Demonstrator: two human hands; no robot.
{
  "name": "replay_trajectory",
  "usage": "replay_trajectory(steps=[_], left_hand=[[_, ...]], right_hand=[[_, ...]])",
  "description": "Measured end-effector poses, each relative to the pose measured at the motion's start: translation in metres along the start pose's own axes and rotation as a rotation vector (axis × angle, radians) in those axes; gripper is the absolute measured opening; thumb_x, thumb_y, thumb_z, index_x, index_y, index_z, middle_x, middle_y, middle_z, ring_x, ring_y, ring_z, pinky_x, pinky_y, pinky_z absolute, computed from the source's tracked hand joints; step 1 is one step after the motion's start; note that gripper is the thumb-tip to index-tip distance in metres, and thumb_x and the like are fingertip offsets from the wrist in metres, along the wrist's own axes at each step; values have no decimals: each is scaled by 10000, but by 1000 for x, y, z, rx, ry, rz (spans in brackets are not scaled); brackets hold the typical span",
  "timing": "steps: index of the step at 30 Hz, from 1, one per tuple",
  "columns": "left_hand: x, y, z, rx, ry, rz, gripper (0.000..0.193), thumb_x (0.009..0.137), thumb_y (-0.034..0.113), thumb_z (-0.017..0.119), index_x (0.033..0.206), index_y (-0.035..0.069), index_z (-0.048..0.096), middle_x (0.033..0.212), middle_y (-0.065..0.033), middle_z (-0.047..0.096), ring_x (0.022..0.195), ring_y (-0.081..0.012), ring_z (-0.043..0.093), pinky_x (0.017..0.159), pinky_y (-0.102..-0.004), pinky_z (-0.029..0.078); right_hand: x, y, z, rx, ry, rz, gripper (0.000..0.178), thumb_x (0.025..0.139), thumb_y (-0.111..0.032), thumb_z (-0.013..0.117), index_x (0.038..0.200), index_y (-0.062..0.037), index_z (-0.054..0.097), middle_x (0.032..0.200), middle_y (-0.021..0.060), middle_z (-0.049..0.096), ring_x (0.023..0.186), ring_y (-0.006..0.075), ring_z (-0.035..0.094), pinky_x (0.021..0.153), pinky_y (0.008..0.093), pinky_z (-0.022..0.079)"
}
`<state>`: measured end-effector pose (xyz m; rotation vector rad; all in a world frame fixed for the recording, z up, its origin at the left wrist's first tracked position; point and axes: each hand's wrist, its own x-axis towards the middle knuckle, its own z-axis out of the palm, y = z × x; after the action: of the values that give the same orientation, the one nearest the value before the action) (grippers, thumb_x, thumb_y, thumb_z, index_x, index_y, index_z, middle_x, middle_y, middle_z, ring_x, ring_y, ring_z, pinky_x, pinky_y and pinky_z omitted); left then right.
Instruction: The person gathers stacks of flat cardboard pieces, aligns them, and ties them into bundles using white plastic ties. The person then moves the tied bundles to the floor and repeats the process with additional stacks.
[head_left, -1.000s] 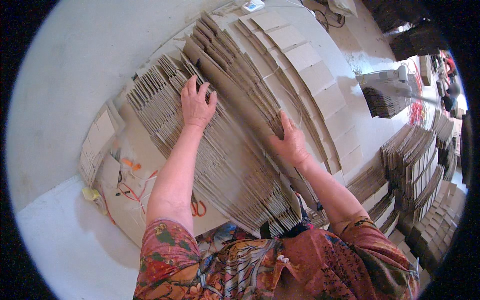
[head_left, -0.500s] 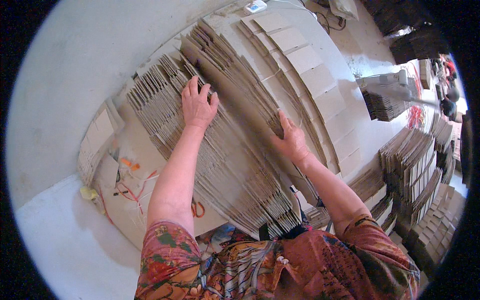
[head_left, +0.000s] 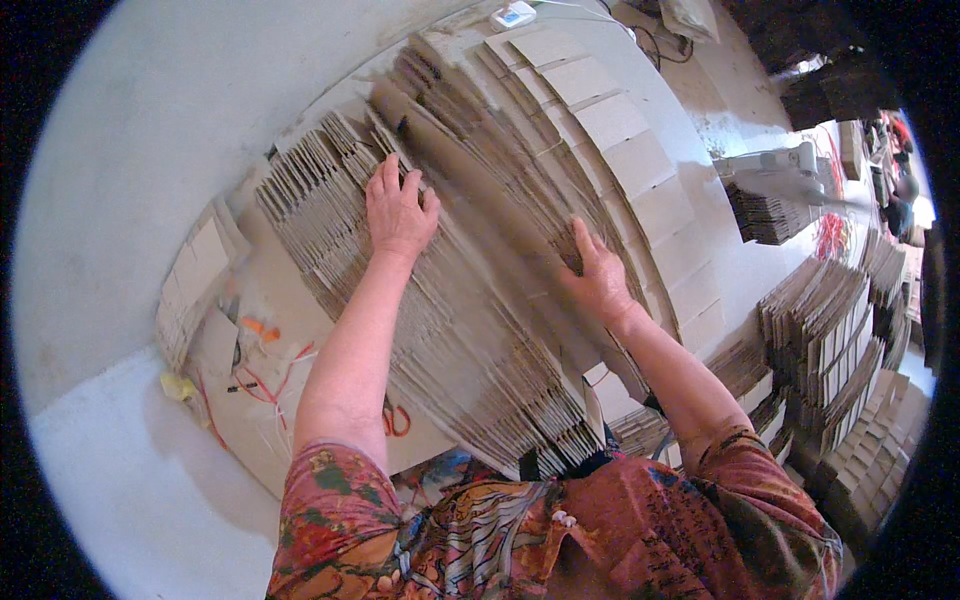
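A long row of thin slotted cardboard strips (head_left: 440, 330) stands on edge across the table in front of me. My left hand (head_left: 402, 212) rests on the strips' upper edges, its fingers apart and slightly bent. To the right, a separate bundle of cardboard strips (head_left: 500, 165) leans away, with a blurred gap between it and the main row. My right hand (head_left: 602, 285) is on this bundle, thumb at the gap side and fingers along the other. Its grip is partly hidden by the cardboard.
Flat cardboard pieces (head_left: 640, 165) lie overlapped on the right of the table. Orange-handled scissors (head_left: 398, 420) and red ties (head_left: 270, 390) lie at the left. Stacked cardboard (head_left: 815, 330) stands beyond the table at right. A pale wall (head_left: 180, 150) borders the left.
My right hand has moved slightly right together with the leaning bundle, and the gap beside the main row has widened. My left hand has barely moved.
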<state>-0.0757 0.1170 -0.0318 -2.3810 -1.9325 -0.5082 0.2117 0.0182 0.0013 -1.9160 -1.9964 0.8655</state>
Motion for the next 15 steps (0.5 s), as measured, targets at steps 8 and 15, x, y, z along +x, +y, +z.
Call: replay_trajectory(steps=[8,15], left_hand=[[-1,-4,-2,29,-11,-37,325,759,222,564,1026,40,586,1264,-205,397,1126,-377,401,964,-448,331],[-3,1,-4,9,-27,-46,326,772,273,585,1020,61,600,1252,-196,404,1119,-370,405,957,-444,336]], right_hand=[[-6,3,10,-76,41,-2,770,701,-240,651,1359,-84,283,1051,220,535,846,385,582,721,429,481],[-17,14,5,-199,-3,-45,725,695,-239,683,1333,-174,344,1376,181,285,1180,403,377,901,462,399]])
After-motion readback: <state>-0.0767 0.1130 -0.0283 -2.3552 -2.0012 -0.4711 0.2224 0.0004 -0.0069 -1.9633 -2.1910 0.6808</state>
